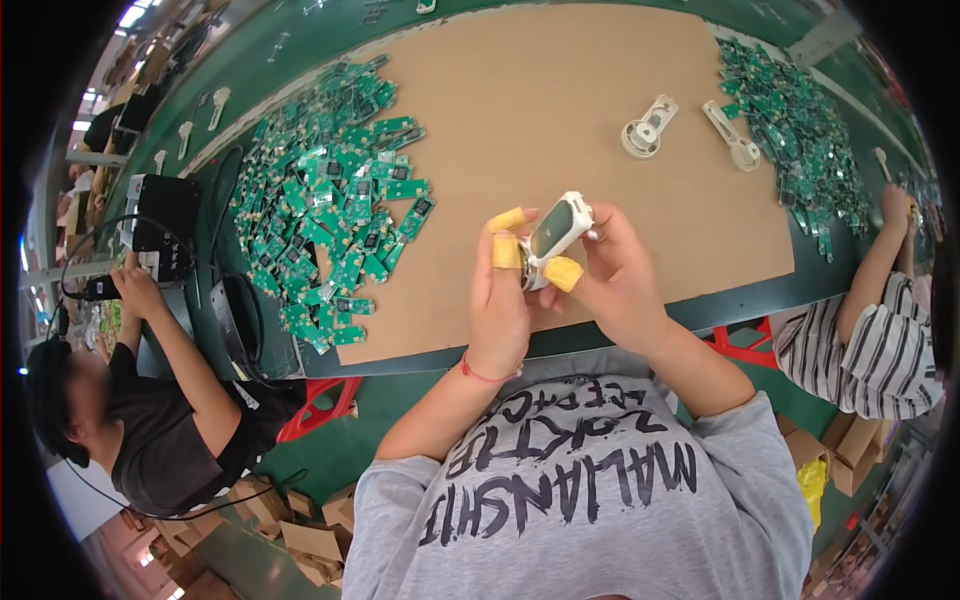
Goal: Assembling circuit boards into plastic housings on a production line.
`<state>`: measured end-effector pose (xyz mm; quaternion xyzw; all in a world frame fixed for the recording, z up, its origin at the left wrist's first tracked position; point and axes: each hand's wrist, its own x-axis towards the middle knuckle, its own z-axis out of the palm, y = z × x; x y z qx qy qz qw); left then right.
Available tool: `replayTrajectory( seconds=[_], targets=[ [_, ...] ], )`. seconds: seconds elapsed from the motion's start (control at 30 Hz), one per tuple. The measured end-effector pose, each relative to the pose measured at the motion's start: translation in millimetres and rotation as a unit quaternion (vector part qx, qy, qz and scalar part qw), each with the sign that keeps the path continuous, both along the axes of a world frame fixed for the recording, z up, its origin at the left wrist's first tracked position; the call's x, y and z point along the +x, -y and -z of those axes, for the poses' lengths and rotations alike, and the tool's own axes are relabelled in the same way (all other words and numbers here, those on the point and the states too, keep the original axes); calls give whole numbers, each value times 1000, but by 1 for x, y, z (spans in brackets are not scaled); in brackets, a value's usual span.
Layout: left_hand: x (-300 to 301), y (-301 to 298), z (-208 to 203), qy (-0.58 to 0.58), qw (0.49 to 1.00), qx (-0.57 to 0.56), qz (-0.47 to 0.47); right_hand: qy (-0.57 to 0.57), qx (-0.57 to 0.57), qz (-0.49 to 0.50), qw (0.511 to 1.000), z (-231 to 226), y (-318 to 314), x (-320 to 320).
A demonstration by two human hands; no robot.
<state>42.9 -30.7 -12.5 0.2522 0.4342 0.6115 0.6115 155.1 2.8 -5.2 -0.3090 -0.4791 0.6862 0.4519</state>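
Above the near edge of the cardboard sheet, a white plastic housing (pixel 561 230) with a dark oval panel is tilted up between my hands. My left hand (pixel 498 300) grips its lower left end, with yellow tape wrapped on its fingers. From the other side my right hand (pixel 622 285) closes round it, a yellow-taped thumb pressed near the lower end. The fingers partly hide that lower end. Farther off on the sheet lie an open white housing (pixel 642 138) with a round end and a similar housing (pixel 745 153) to its right.
Brown cardboard (pixel 540 90) covers the green table. A large heap of green circuit boards (pixel 335 180) spreads at left, another heap of boards (pixel 800 120) at far right. A black box (pixel 165 225) with cables stands left. Co-workers (pixel 180 420) sit on both sides.
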Motion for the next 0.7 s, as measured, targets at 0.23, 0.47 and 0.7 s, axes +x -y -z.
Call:
replayTrajectory(
  seconds=[0.23, 0.47, 0.7],
  targets=[
    [3, 0, -4, 134, 989, -53, 46, -18, -37, -42, 998, 9, 3, 4],
    [0, 1, 7, -40, 997, 65, -2, -73, -5, 2, 997, 14, 8, 0],
    [-11, -1, -1, 206, 970, -49, 119, -134, 16, -18, 991, 30, -1, 11]
  ],
)
